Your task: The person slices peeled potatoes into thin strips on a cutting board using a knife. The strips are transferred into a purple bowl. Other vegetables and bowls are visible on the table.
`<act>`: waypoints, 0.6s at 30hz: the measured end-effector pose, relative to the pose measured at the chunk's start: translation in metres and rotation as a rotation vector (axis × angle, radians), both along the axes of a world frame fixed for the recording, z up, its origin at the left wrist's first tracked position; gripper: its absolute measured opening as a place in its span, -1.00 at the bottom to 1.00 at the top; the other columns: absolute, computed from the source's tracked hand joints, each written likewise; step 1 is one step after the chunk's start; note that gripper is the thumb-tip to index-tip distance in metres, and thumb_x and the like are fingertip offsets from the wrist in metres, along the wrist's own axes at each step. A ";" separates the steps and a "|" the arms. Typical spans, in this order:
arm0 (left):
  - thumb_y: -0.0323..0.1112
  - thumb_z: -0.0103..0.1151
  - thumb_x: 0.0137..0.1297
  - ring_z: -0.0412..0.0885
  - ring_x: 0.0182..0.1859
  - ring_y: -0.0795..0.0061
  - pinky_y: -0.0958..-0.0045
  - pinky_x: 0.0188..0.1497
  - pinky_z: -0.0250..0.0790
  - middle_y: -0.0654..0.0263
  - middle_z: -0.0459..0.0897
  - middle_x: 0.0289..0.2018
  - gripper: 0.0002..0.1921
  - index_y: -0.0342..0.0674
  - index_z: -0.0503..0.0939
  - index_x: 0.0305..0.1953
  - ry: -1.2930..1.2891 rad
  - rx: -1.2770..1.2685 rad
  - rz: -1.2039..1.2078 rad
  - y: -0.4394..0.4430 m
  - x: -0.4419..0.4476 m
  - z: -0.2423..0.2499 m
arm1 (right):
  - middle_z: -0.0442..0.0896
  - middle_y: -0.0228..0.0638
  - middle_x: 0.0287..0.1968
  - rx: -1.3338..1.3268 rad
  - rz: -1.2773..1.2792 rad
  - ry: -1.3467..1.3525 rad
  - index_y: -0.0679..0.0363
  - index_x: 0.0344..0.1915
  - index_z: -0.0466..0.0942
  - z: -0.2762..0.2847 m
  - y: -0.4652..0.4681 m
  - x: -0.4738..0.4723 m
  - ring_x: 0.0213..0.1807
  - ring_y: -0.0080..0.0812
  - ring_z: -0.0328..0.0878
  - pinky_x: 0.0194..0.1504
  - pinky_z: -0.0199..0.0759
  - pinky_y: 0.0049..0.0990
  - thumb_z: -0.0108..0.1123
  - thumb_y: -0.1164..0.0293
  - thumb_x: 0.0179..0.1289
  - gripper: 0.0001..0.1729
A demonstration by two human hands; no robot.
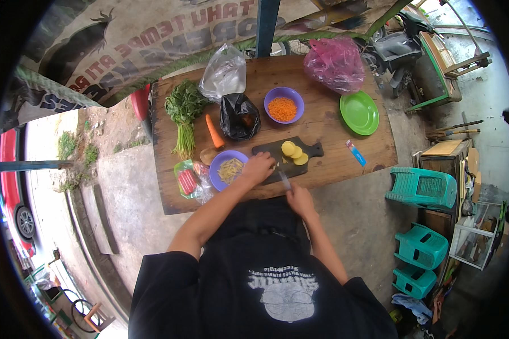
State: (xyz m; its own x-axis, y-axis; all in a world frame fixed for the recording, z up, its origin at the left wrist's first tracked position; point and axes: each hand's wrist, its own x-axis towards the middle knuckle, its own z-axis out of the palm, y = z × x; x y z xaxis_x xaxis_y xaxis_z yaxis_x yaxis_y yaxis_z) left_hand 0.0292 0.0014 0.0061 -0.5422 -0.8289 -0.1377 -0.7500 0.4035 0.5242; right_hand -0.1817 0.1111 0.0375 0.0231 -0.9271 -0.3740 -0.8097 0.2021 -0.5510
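In my right hand (300,199) is a knife (284,179), its blade pointing up over the near edge of a dark cutting board (261,148). My left hand (258,168) rests on the board's left part, fingertips down beside the blade. Small pale cut pieces lie by those fingertips; whether the fingers pinch any is hidden. Round yellow slices (288,148), apparently potato, overlap on the board's right half. Just left of my left hand stands a purple bowl (213,171) containing pale yellow sticks (229,170).
Beyond the board are another purple bowl (271,95) of shredded carrot (282,109), a black plastic bag (239,116) and a green plate (359,112). Leafy greens (184,101), a carrot (214,131) and packaged sausages (187,182) lie leftward. Green stools (422,186) stand right of the wooden table (322,110).
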 end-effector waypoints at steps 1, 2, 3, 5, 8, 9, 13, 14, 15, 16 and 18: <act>-0.22 0.43 0.27 0.61 0.15 0.15 0.12 0.17 0.58 0.26 0.63 -0.02 -0.70 -0.07 0.74 0.01 0.008 -0.009 0.012 0.000 -0.002 0.000 | 0.76 0.23 -0.26 -0.001 -0.006 0.019 0.24 -0.02 0.67 -0.001 -0.001 -0.001 -0.16 0.35 0.72 -0.04 0.59 0.20 0.13 0.28 0.45 -0.69; -0.22 0.44 0.27 0.61 0.15 0.15 0.12 0.17 0.57 0.26 0.63 -0.02 -0.70 -0.07 0.73 0.00 0.002 -0.005 0.021 0.001 -0.003 0.001 | 0.76 0.23 -0.26 -0.001 -0.013 0.038 0.23 -0.02 0.67 -0.002 -0.003 -0.001 -0.16 0.35 0.72 -0.05 0.59 0.20 0.13 0.28 0.45 -0.69; -0.22 0.44 0.26 0.61 0.15 0.15 0.11 0.17 0.57 0.26 0.63 -0.02 -0.71 -0.08 0.73 0.00 0.016 -0.014 0.024 0.001 -0.004 0.001 | 0.76 0.23 -0.26 0.014 -0.024 0.070 0.23 -0.02 0.68 -0.002 -0.004 -0.002 -0.16 0.35 0.72 -0.05 0.59 0.20 0.13 0.28 0.45 -0.69; -0.21 0.45 0.25 0.60 0.15 0.15 0.11 0.17 0.57 0.25 0.63 -0.03 -0.71 -0.09 0.72 -0.02 0.002 0.000 0.024 0.001 -0.005 0.001 | 0.76 0.23 -0.27 -0.022 -0.022 0.041 0.22 0.03 0.66 -0.001 -0.005 -0.002 -0.17 0.34 0.73 -0.05 0.59 0.20 0.12 0.28 0.46 -0.68; -0.20 0.46 0.25 0.60 0.15 0.15 0.11 0.18 0.56 0.27 0.63 -0.03 -0.69 -0.09 0.73 -0.01 0.032 0.006 0.072 0.004 -0.005 0.001 | 0.76 0.22 -0.28 -0.010 0.005 0.035 0.20 0.15 0.62 0.001 -0.007 -0.001 -0.19 0.33 0.73 -0.07 0.60 0.20 0.12 0.28 0.47 -0.63; -0.21 0.45 0.25 0.60 0.14 0.16 0.12 0.18 0.56 0.28 0.63 -0.03 -0.70 -0.09 0.74 -0.01 0.024 -0.031 0.055 0.007 -0.004 0.001 | 0.76 0.22 -0.29 -0.003 0.020 0.038 0.19 0.20 0.60 0.000 -0.007 0.001 -0.20 0.32 0.73 -0.08 0.61 0.19 0.12 0.28 0.47 -0.60; -0.29 0.33 0.29 0.60 0.12 0.18 0.12 0.14 0.54 0.29 0.65 -0.01 -0.74 -0.09 0.75 0.00 -0.065 -0.119 -0.036 0.014 0.000 -0.001 | 0.75 0.20 -0.36 -0.026 0.109 0.093 0.13 0.44 0.46 -0.003 -0.008 0.011 -0.30 0.30 0.73 -0.16 0.62 0.20 0.15 0.31 0.44 -0.41; -0.32 0.28 0.30 0.60 0.12 0.19 0.11 0.12 0.53 0.29 0.65 -0.01 -0.75 -0.09 0.75 0.00 -0.093 -0.130 -0.065 0.015 0.001 -0.001 | 0.73 0.21 -0.38 -0.027 0.128 0.113 0.11 0.47 0.44 -0.004 -0.008 0.012 -0.32 0.30 0.73 -0.17 0.60 0.22 0.15 0.33 0.42 -0.37; -0.33 0.26 0.31 0.60 0.11 0.20 0.12 0.11 0.52 0.30 0.65 -0.01 -0.74 -0.09 0.75 0.01 -0.086 -0.170 -0.076 0.016 0.002 -0.002 | 0.72 0.22 -0.40 -0.021 0.147 0.144 0.09 0.51 0.41 -0.005 -0.008 0.014 -0.34 0.30 0.72 -0.18 0.59 0.24 0.15 0.34 0.41 -0.34; -0.34 0.24 0.31 0.59 0.11 0.20 0.13 0.10 0.51 0.30 0.65 0.00 -0.73 -0.09 0.75 0.02 -0.088 -0.191 -0.090 0.016 0.004 -0.002 | 0.72 0.21 -0.42 -0.043 0.156 0.128 0.08 0.54 0.37 -0.005 -0.009 0.015 -0.36 0.29 0.72 -0.20 0.59 0.22 0.15 0.35 0.41 -0.30; -0.34 0.26 0.29 0.59 0.12 0.22 0.15 0.10 0.51 0.32 0.65 0.02 -0.69 -0.08 0.74 0.06 -0.101 -0.234 -0.111 0.020 0.008 -0.002 | 0.71 0.19 -0.46 -0.055 0.176 0.133 0.07 0.62 0.28 -0.007 -0.009 0.017 -0.40 0.26 0.71 -0.24 0.60 0.20 0.17 0.35 0.40 -0.21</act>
State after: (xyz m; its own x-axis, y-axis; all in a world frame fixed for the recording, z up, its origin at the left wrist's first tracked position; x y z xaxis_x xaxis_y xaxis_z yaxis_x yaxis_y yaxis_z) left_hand 0.0367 0.0211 0.0037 -0.6250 -0.7806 -0.0073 -0.7379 0.5877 0.3317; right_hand -0.1649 0.1026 0.0305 0.1406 -0.9322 -0.3336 -0.8959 0.0236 -0.4436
